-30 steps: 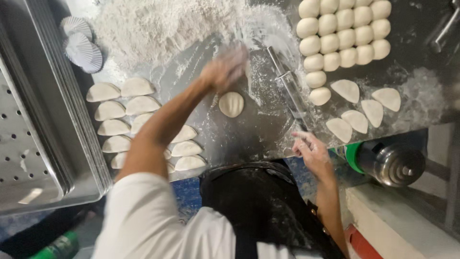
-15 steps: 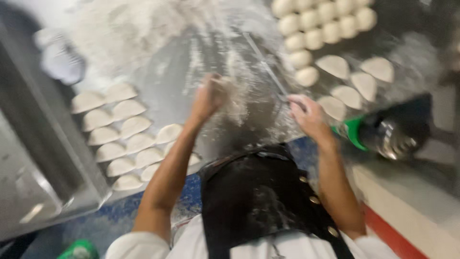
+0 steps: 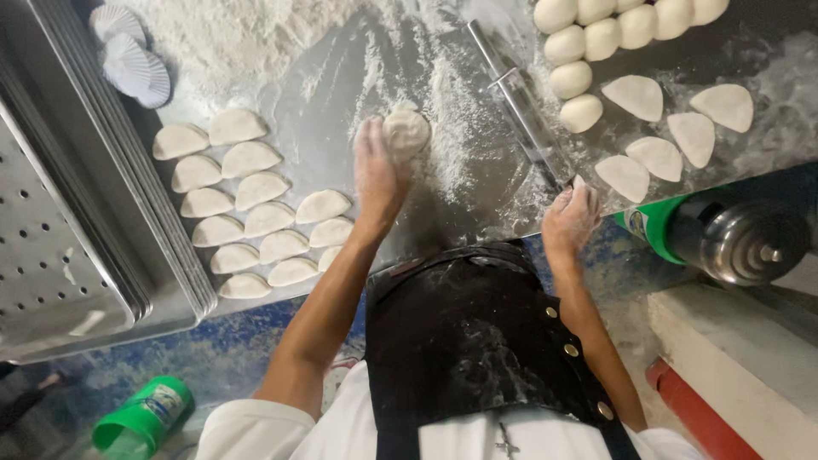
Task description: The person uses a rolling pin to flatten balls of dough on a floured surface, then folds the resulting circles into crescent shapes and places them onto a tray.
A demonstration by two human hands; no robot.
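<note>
Your left hand [image 3: 379, 175] lies flat on the floured steel tabletop [image 3: 477, 179], fingers spread and pressing against a round, flattened piece of pale dough [image 3: 406, 130] at its fingertips; that grip is wide, not closed around the piece. Your right hand [image 3: 569, 220] rests at the near edge of the tabletop, at the near end of the long metal rolling pin [image 3: 521, 106]; whether its fingers curl onto the pin cannot be told from here.

Judging by how things lie, the work is well under way. To your left sit rows of folded half-moon dough pieces [image 3: 247, 209], already shaped, next to the perforated metal tray [image 3: 51, 247]. To your right lie a few flat wedge-shaped dough pieces [image 3: 673, 128], and beyond them a cluster of round dough balls [image 3: 596, 38] not yet flattened. The piece under your left hand appears partway shaped.
</note>
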